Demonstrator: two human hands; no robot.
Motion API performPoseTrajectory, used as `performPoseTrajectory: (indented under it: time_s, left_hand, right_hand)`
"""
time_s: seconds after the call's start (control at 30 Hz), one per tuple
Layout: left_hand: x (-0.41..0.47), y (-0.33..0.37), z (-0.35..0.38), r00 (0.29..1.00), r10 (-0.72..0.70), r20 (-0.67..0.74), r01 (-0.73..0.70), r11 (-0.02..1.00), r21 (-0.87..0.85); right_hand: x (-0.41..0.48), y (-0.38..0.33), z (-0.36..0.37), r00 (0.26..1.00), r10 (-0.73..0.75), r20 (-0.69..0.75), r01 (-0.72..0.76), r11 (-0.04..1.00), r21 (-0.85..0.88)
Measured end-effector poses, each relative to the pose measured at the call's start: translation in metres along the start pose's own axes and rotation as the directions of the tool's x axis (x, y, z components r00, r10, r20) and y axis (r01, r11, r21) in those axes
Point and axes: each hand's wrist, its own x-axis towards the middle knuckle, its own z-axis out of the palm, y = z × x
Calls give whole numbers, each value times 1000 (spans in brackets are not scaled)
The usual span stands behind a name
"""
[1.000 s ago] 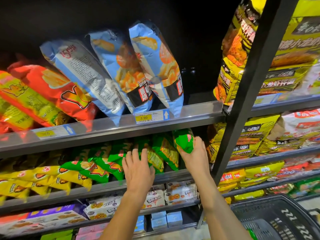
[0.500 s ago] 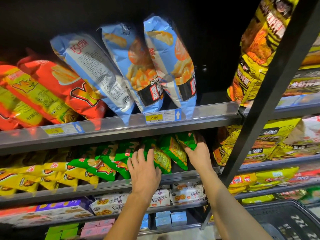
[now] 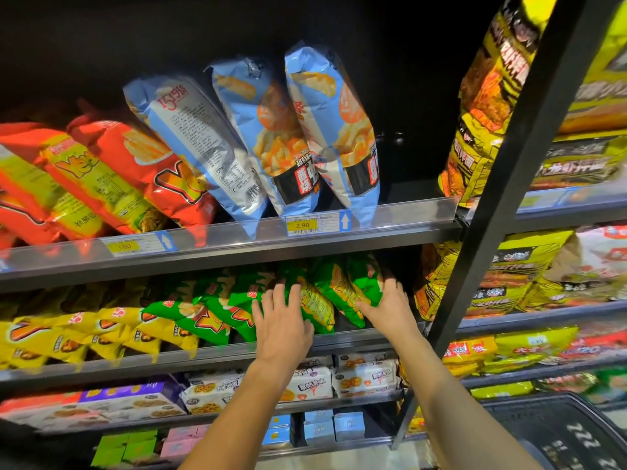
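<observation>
Fingers (image 3: 269, 301) of the left hand (image 3: 283, 329) are spread wide and nearly straight, laid flat against the row of green snack bags (image 3: 217, 307) on the middle shelf (image 3: 169, 362). They hold nothing, and the thumb touches a yellow-fronted bag in that row. Over to the right hand (image 3: 388, 308): the thumb runs across the lower front of the end bag (image 3: 364, 279) and the fingers wrap round its right edge, so that one is gripped. It stands tilted at the right end of the green row, close to the dark post (image 3: 502, 184). Up on the top shelf (image 3: 407, 215), a yellow price tag (image 3: 302, 225) reads 2.90 with a blue arrow pointing up beside it. A second tag (image 3: 124, 246) further left looks like 3.00, but it is blurred. Above the tags lean the blue bags (image 3: 295, 137), printed with Chinese characters on a black band. One of them is turned back-out, showing small print and a barcode. Left of those, the red bags (image 3: 152, 171) carry a big yellow letter logo. Yellow bags (image 3: 68, 337) sit left of the green row, cookie packs (image 3: 364, 378) lie on the shelf below, and yellow packs (image 3: 488, 96) with Chinese script fill the bay to the right. Down in the bottom right corner is a black basket (image 3: 559, 432) with white marks I cannot read.
</observation>
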Motion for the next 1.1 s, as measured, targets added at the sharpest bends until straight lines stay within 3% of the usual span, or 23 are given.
performPoseTrajectory:
  time_s: [0.23,0.37,0.5,0.73,1.1]
  left_hand:
    - [-16,-1,-27,994,-12,108,11,1000,11]
    - [-33,7,-57,989,-3,148,-4,999,53]
    - [-52,16,-90,992,-7,129,-6,995,96]
    - [-94,32,-139,997,36,66,-41,995,87]
    - [-183,76,-191,953,299,54,-303,949,83]
  right_hand:
    - [-36,-18,-23,999,6,33,5,948,-319]
    - [-62,-40,-48,994,-38,106,82,886,-456]
    - [-93,-60,-72,977,-139,158,204,821,-534]
    - [-156,-74,-118,957,-266,116,283,768,-574]
    - [-302,-44,-197,980,-160,-119,52,781,-623]
